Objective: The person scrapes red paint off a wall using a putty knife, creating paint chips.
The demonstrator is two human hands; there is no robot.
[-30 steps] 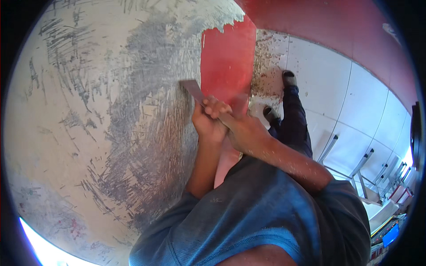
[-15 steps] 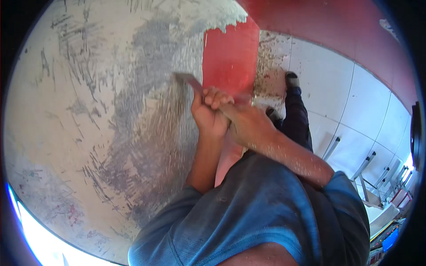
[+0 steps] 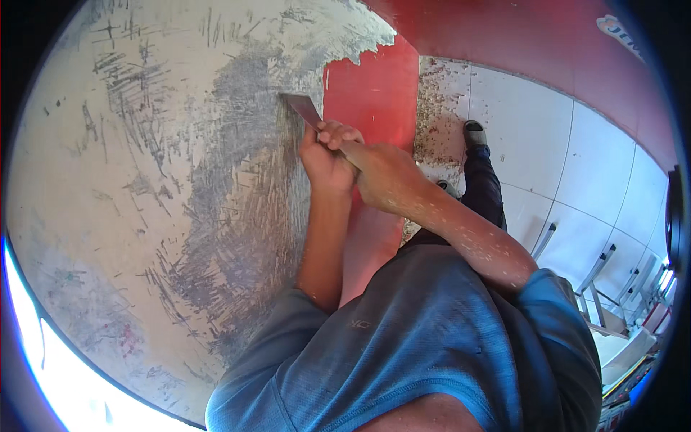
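Note:
A scraper with a flat metal blade (image 3: 304, 109) is held in both of my hands, its blade edge against the scratched, patchy wall (image 3: 245, 191). My left hand (image 3: 330, 160) wraps round it close to the blade, fingers curled over the front. Just behind, my right hand (image 3: 389, 176) grips the handle end, and its fingers mostly hide the handle. The wall is cream with grey scraped patches and many dark scratch marks. Beside the blade, a red painted strip (image 3: 371, 90) meets the ragged edge of the scraped area. Pale flakes cling to my right forearm.
Brown and pale flakes (image 3: 439, 108) litter the white tiled floor (image 3: 518, 122) along the wall's foot. My shoe (image 3: 473, 133) stands near them. A red wall (image 3: 547, 50) runs along the far side. At right is a metal-legged frame (image 3: 594, 277), with assorted items beyond it.
Both hands and the scraper have moved a little up and to the left in the view. The blade has shifted along the wall, and its flat face shows more now.

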